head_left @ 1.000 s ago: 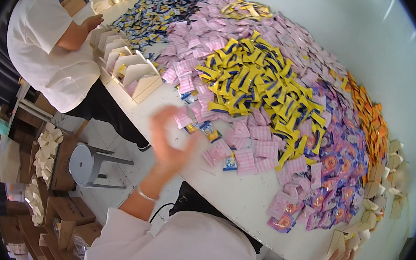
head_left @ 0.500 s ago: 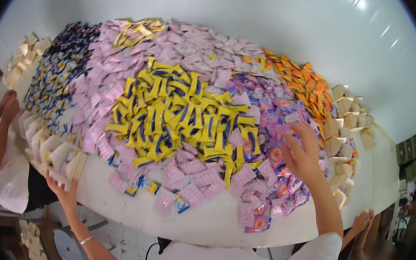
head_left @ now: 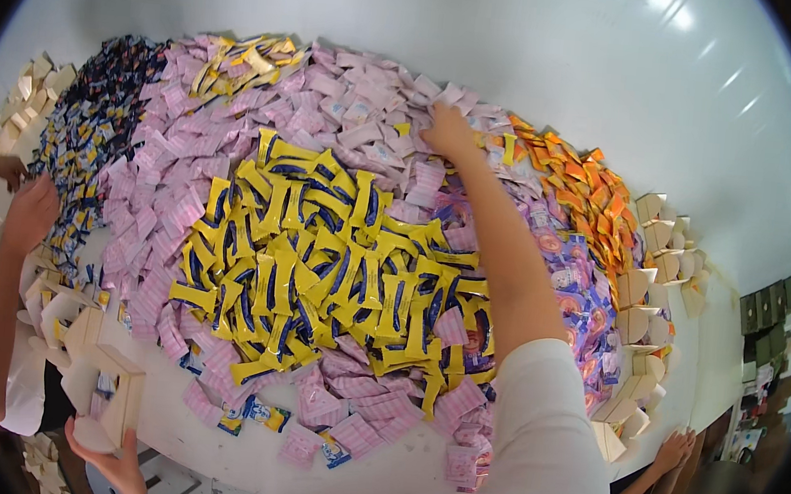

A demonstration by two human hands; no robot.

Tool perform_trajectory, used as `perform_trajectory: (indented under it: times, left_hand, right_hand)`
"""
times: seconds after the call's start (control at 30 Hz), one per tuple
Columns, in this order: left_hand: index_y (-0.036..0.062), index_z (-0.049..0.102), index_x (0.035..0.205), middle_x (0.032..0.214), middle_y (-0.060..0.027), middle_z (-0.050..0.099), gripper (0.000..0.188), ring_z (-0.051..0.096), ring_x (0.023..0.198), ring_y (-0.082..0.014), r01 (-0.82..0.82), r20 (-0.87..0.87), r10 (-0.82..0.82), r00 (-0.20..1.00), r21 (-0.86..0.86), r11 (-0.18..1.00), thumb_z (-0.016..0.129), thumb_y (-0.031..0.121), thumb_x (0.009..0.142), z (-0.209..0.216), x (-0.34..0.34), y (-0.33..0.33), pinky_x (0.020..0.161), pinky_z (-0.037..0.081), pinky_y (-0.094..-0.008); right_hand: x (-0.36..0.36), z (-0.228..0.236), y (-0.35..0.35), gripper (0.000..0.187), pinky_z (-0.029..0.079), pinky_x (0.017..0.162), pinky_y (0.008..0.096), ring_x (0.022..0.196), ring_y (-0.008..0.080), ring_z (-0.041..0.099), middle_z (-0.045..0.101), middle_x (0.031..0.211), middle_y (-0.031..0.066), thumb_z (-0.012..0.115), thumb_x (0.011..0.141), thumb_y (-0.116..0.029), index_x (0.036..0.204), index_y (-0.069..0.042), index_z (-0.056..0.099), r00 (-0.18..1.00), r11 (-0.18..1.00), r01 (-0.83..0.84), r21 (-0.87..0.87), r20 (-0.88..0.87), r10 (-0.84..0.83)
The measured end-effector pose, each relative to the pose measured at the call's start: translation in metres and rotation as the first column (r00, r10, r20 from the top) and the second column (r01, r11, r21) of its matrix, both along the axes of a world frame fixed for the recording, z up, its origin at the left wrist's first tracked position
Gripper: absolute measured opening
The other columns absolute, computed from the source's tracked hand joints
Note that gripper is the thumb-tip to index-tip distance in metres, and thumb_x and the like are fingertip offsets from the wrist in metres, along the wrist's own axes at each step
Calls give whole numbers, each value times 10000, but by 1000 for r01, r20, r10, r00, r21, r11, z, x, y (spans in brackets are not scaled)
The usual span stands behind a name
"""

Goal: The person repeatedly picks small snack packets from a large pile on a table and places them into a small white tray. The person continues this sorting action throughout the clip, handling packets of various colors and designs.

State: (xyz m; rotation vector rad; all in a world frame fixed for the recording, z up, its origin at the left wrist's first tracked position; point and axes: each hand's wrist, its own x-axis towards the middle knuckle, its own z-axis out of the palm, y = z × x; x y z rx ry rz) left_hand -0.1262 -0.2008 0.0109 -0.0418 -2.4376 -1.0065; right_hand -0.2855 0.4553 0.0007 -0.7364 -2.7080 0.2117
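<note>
"What shows at the left?"

"Pale folded boxes on the far side, and nearer, a co-worker's hands beside a heap of small dark packets."

"And the person's left hand?"

"It is at the near left, gripping the near end of a cream box, thumb on one side and fingers on the other. A few packets show inside that box, which sits at the near-left edge of the white bench."

"What comes next toward the right?"

"Pink striped packets, spread from near to far, then a big mound of yellow-and-navy packets in the middle."

"Where is the right hand?"

"Beyond that mound, at the far side, with the arm stretched across the heap. Its fingers point down among the pale pink packets; whether they pinch one cannot be told."

"Then?"

"Purple packets, partly behind the forearm and sleeve, with orange packets along their far right side. Right of those stands a line of cream cartons, and at the near right another person's hands are close together."
</note>
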Motion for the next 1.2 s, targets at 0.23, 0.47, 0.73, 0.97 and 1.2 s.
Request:
perform_trajectory:
  times: [0.23,0.47,0.73,0.97,1.2]
  left_hand:
    - [58,276,1264,1293,-141,314,813,384,1154,-281,660,-44,-679,733,289,694,744,109,601,21,51,106,959,337,-405]
    - [122,485,1096,1222,-178,418,579,494,1045,-341,866,115,-991,66,487,114,735,132,573,10,78,228,855,429,-410]
    - [147,546,1024,1164,-150,478,534,544,967,-306,979,155,-983,93,166,119,722,140,520,-5,90,243,770,468,-389]
    - [116,483,956,1122,-163,518,564,549,966,-319,938,5,-976,217,276,210,760,194,471,-22,94,239,775,441,-405]
    - [154,366,1137,1113,-187,517,765,562,922,-332,949,-24,-973,230,225,219,773,195,491,-23,94,242,741,449,-403]
  right_hand:
    - [26,30,-9,308,450,799,394,907,265,593,635,917,148,519,800,-149,1097,-83,564,941,939,-332,91,-32,336]
    - [78,79,-94,300,468,743,362,849,291,585,620,878,127,444,825,-15,1099,-83,544,814,737,-552,-390,-60,578]
    - [79,51,-129,228,458,688,429,817,344,561,484,1043,164,585,719,-82,931,-40,512,723,724,-689,32,105,683]
    - [153,105,-73,215,422,468,239,472,92,494,483,583,4,583,771,-169,956,-61,558,863,444,-466,-766,-504,37]
    - [233,96,45,338,434,473,238,488,116,517,554,651,53,600,826,-165,1119,-39,491,914,536,-210,-817,-359,-188]
